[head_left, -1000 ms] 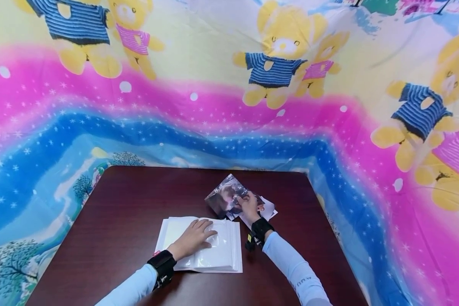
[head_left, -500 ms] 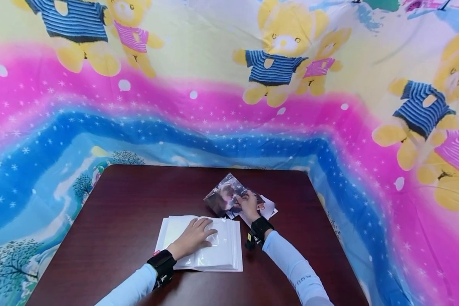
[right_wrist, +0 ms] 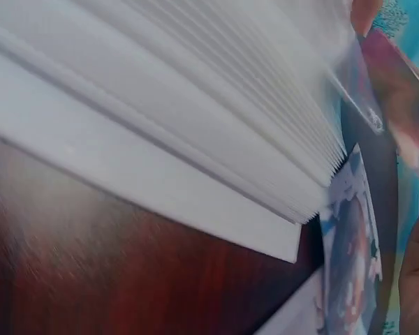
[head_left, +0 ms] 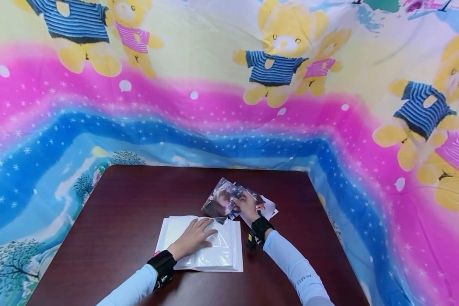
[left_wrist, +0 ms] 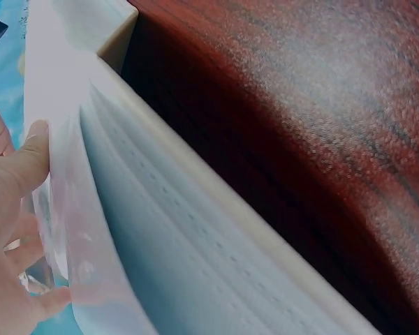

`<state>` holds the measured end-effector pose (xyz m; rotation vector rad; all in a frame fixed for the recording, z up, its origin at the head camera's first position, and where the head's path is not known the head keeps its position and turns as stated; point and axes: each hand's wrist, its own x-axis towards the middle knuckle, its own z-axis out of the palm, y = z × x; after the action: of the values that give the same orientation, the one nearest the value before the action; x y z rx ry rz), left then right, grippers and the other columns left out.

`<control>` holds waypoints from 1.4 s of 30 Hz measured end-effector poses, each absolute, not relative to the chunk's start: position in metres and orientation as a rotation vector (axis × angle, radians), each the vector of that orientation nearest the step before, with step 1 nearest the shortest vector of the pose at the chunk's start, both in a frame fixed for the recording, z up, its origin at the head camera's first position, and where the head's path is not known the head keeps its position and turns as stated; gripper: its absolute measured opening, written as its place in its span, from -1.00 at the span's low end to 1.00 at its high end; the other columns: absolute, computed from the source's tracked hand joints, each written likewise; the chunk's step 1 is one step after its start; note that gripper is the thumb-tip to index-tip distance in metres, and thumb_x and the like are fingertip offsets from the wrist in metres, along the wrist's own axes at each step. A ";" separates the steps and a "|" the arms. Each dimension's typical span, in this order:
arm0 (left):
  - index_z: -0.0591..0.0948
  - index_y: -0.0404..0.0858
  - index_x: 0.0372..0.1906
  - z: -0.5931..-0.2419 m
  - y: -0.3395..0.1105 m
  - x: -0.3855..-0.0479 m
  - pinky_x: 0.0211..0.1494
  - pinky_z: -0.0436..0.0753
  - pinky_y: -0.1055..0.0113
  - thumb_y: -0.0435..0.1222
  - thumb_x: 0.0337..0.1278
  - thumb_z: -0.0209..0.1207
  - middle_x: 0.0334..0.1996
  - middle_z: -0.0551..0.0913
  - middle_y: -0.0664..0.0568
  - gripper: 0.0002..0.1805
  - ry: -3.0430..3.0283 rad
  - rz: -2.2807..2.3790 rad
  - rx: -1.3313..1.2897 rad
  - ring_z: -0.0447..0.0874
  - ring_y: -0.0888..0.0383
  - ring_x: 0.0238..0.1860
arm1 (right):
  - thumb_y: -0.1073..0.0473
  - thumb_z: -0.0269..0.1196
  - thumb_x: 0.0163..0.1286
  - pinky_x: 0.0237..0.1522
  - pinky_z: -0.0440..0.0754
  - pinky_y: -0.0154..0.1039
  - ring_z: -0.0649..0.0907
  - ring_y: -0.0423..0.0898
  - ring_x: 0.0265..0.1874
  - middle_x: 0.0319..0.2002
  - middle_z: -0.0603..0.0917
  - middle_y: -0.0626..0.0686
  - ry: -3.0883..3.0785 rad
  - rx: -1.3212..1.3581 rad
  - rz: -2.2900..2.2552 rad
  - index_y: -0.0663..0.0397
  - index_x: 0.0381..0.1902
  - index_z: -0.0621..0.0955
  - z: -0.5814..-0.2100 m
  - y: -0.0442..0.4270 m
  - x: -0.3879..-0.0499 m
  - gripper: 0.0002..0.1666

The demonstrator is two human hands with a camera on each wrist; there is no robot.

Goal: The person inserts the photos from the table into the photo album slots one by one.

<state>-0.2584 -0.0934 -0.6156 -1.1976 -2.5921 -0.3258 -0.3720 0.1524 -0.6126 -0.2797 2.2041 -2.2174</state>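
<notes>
Right fingers (head_left: 239,199) pinch photo (head_left: 218,199); left fingers (head_left: 209,233) on open album (head_left: 222,253).

No whole word can be made out from here. To the right of the photo album (head_left: 223,248) and nearer the person, the right sleeve (head_left: 295,268) carries a short row of dark letters (head_left: 303,280); a couple look U-shaped, but they're too small to read. Just right of the album, a small black device (head_left: 251,244) bears a yellow label (head_left: 250,238), also unreadable. By the album's near left corner, the left wristband (head_left: 163,262) shows a red patch (head_left: 157,253) and illegible pale marks (head_left: 162,280).
</notes>
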 end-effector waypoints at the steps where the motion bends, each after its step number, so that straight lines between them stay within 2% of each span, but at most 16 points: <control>1: 0.65 -0.16 0.11 -0.615 -0.094 -0.258 0.19 0.43 -0.24 -0.08 0.01 0.39 0.26 0.47 -0.29 -0.48 -2.598 -0.337 -1.200 0.39 -0.24 0.30 | 0.35 0.24 0.40 -0.51 0.66 -0.21 0.62 -0.10 -0.58 -0.49 0.59 0.05 2.256 -0.347 -2.188 0.28 -0.19 0.52 -0.611 0.153 -0.373 -0.89; 4: 0.64 -0.21 0.14 -0.614 -0.095 -0.256 0.21 0.40 -0.30 -0.10 0.06 0.36 0.30 0.43 -0.32 -0.48 -2.612 -0.364 -1.208 0.35 -0.27 0.34 | 0.30 0.26 0.40 -0.53 0.55 -0.20 0.57 -0.08 -0.57 -0.47 0.57 0.07 2.436 -0.491 -2.059 0.24 -0.21 0.52 -0.608 0.155 -0.377 -0.88; 7: 0.63 -0.23 0.15 -0.613 -0.096 -0.254 0.21 0.39 -0.30 -0.11 0.10 0.33 0.30 0.44 -0.32 -0.49 -2.609 -0.360 -1.213 0.35 -0.27 0.33 | 0.39 0.25 0.37 -0.48 0.45 -0.19 0.52 -0.06 -0.52 -0.44 0.53 0.14 2.597 -0.492 -1.879 0.34 -0.17 0.51 -0.600 0.151 -0.378 -0.86; 10: 0.62 -0.25 0.15 -0.613 -0.097 -0.252 0.21 0.39 -0.30 -0.12 0.13 0.32 0.29 0.45 -0.33 -0.50 -2.595 -0.356 -1.220 0.38 -0.28 0.31 | 0.47 0.27 0.31 -0.47 0.42 -0.27 0.50 -0.13 -0.51 -0.46 0.51 0.11 2.702 -0.490 -1.719 0.36 0.00 0.51 -0.594 0.146 -0.379 -0.69; 13: 0.60 -0.26 0.19 -0.614 -0.097 -0.252 0.24 0.37 -0.29 -0.13 0.18 0.28 0.30 0.44 -0.33 -0.50 -2.591 -0.347 -1.223 0.38 -0.28 0.32 | 0.51 0.27 0.30 -0.50 0.39 -0.33 0.47 -0.20 -0.58 -0.54 0.48 0.08 2.732 -0.541 -1.642 0.24 0.23 0.46 -0.588 0.144 -0.380 -0.46; 17: 0.57 -0.27 0.23 -0.616 -0.096 -0.251 0.29 0.34 -0.26 -0.13 0.24 0.24 0.32 0.41 -0.33 -0.49 -2.587 -0.344 -1.221 0.35 -0.27 0.34 | 0.53 0.24 0.31 -0.54 0.33 -0.32 0.43 -0.17 -0.65 -0.59 0.47 0.09 2.785 -0.715 -1.532 0.16 0.34 0.42 -0.579 0.145 -0.384 -0.35; 22: 0.54 -0.26 0.28 -0.618 -0.096 -0.251 0.32 0.30 -0.26 -0.17 0.31 0.20 0.35 0.38 -0.32 -0.51 -2.607 -0.355 -1.212 0.32 -0.27 0.36 | 0.50 0.21 0.35 -0.59 0.32 -0.31 0.43 -0.18 -0.67 -0.58 0.46 0.03 2.773 -0.806 -1.359 0.06 0.38 0.43 -0.571 0.143 -0.389 -0.34; 25: 0.53 -0.25 0.30 -0.618 -0.098 -0.250 0.33 0.28 -0.26 -0.20 0.36 0.15 0.36 0.37 -0.31 -0.53 -2.630 -0.345 -1.209 0.30 -0.27 0.37 | 0.48 0.17 0.40 -0.53 0.31 -0.30 0.40 -0.17 -0.64 -0.57 0.43 0.01 2.705 -0.821 -1.301 0.06 0.43 0.37 -0.571 0.141 -0.388 -0.33; 29: 0.54 -0.23 0.29 -0.621 -0.098 -0.250 0.33 0.28 -0.27 -0.23 0.39 0.11 0.36 0.38 -0.31 -0.57 -2.619 -0.355 -1.202 0.31 -0.28 0.36 | 0.51 0.15 0.39 -0.47 0.35 -0.28 0.43 -0.14 -0.57 -0.50 0.48 0.11 2.625 -0.889 -1.306 0.16 0.42 0.36 -0.571 0.140 -0.386 -0.34; 33: 0.56 -0.25 0.25 -0.624 -0.096 -0.249 0.31 0.30 -0.27 -0.28 0.40 0.10 0.33 0.40 -0.33 -0.61 -2.571 -0.401 -1.200 0.33 -0.29 0.35 | 0.52 0.17 0.35 -0.46 0.40 -0.27 0.49 -0.10 -0.50 -0.32 0.57 0.22 2.520 -0.987 -1.316 0.28 0.37 0.38 -0.577 0.139 -0.385 -0.37; 36: 0.57 -0.29 0.24 -0.625 -0.095 -0.247 0.30 0.31 -0.28 -0.32 0.40 0.09 0.32 0.42 -0.34 -0.62 -2.533 -0.451 -1.213 0.33 -0.30 0.34 | 0.49 0.15 0.39 -0.50 0.44 -0.26 0.50 -0.01 -0.51 -0.33 0.58 0.24 2.423 -0.987 -1.298 0.29 0.38 0.38 -0.585 0.138 -0.383 -0.40; 40: 0.55 -0.32 0.26 -0.627 -0.093 -0.244 0.29 0.32 -0.29 -0.34 0.40 0.07 0.30 0.43 -0.33 -0.61 -2.514 -0.503 -1.217 0.34 -0.31 0.33 | 0.40 0.01 0.53 -0.57 0.40 -0.24 0.43 0.21 -0.63 -0.53 0.48 0.29 2.321 -0.905 -1.293 0.28 0.40 0.37 -0.590 0.138 -0.375 -0.49; 42: 0.55 -0.32 0.26 -0.629 -0.092 -0.242 0.29 0.30 -0.30 -0.30 0.41 0.08 0.31 0.44 -0.32 -0.60 -2.529 -0.523 -1.199 0.34 -0.30 0.34 | 0.34 -0.03 0.58 -0.57 0.37 -0.26 0.41 0.24 -0.64 -0.52 0.48 0.29 2.319 -0.870 -1.277 0.26 0.38 0.40 -0.591 0.139 -0.370 -0.53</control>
<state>-0.2420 -0.0919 -0.6286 -1.1985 -2.5294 -0.5230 -0.3703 0.1386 -0.5909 -0.8696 2.3194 -1.2773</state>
